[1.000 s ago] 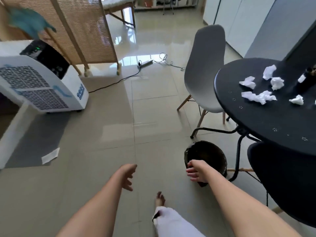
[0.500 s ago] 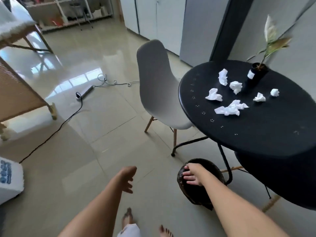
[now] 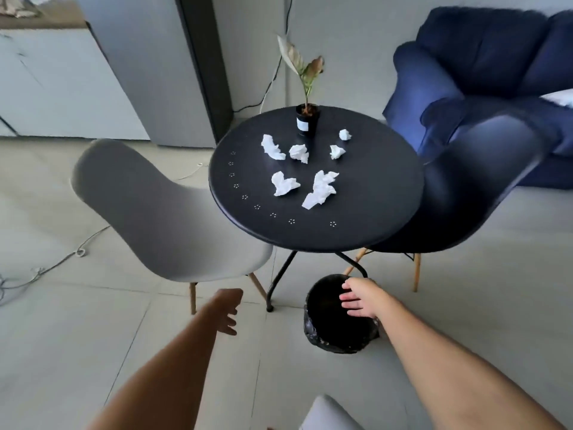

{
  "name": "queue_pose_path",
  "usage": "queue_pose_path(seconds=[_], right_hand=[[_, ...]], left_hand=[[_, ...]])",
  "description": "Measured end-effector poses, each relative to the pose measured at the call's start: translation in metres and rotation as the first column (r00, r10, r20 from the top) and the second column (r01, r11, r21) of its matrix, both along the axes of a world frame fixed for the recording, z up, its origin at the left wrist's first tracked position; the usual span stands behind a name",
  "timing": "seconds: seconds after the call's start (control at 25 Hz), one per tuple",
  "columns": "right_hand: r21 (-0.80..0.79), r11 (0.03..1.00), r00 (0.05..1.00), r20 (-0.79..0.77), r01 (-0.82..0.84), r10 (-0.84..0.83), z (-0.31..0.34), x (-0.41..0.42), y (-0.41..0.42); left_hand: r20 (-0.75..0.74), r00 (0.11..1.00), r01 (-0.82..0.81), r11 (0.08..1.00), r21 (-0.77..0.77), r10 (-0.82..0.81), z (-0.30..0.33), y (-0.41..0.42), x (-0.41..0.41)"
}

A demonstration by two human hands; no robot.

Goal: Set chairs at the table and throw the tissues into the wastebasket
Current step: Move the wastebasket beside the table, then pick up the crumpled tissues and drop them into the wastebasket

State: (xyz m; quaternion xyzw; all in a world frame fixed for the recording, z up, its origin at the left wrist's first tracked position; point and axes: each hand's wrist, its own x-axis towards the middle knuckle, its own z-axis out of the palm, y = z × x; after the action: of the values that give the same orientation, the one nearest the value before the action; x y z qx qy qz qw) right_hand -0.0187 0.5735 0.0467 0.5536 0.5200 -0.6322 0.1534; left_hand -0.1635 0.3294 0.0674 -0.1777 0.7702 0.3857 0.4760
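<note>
Several crumpled white tissues [image 3: 321,189] lie scattered on the round black table [image 3: 356,218]. A grey chair [image 3: 161,218] stands at the table's left, its seat edge under the rim. A black chair [image 3: 465,187] is tucked in at the right. The black wastebasket [image 3: 328,333] sits on the floor below the table's near edge, beside the table leg. My right hand [image 3: 361,297] grips its far right rim, fingers inside. My left hand [image 3: 228,310] hovers over the floor near the grey chair's front leg, fingers loose, holding nothing.
A small black pot with a plant [image 3: 307,121] stands at the back of the table among the tissues. A dark blue sofa [image 3: 480,72] is behind the black chair. A cable [image 3: 62,262] trails across the tiled floor at the left.
The view has swung right, from the floor and white appliance to the table seen head-on. My right hand has stayed on the wastebasket rim; my left hand stays empty.
</note>
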Motion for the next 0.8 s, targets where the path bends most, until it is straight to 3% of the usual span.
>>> queue_pose_path(seconds=[0.24,0.36,0.44,0.6,0.68,0.8], right_hand=[[0.215,0.961,0.98,-0.129,0.176,-0.15,0.043,-0.042,0.043],[0.347,0.922,0.979,-0.168,0.172,-0.119,0.061,-0.076,0.075],[0.449,0.886,0.985,-0.167,0.118,-0.047,0.069,-0.101,0.096],[0.663,0.722,0.964,0.002,-0.2,0.265,0.073,-0.146,0.118],[0.697,0.616,0.895,0.084,-0.368,0.439,0.07,-0.168,0.119],[0.708,0.453,0.783,0.227,-0.541,0.579,0.058,-0.195,0.117]], left_hand=[[-0.14,0.969,0.214,0.975,0.067,-0.203,0.039,0.061,-0.078],[-0.246,0.941,0.253,0.966,0.046,-0.234,0.044,0.095,-0.115],[-0.384,0.875,0.305,0.952,-0.036,-0.295,0.047,0.116,-0.136],[-0.623,0.517,0.476,0.802,-0.36,-0.587,0.042,0.151,-0.168],[-0.622,0.396,0.551,0.716,-0.428,-0.676,0.042,0.167,-0.183],[-0.581,0.129,0.661,0.506,-0.553,-0.804,0.038,0.19,-0.204]])
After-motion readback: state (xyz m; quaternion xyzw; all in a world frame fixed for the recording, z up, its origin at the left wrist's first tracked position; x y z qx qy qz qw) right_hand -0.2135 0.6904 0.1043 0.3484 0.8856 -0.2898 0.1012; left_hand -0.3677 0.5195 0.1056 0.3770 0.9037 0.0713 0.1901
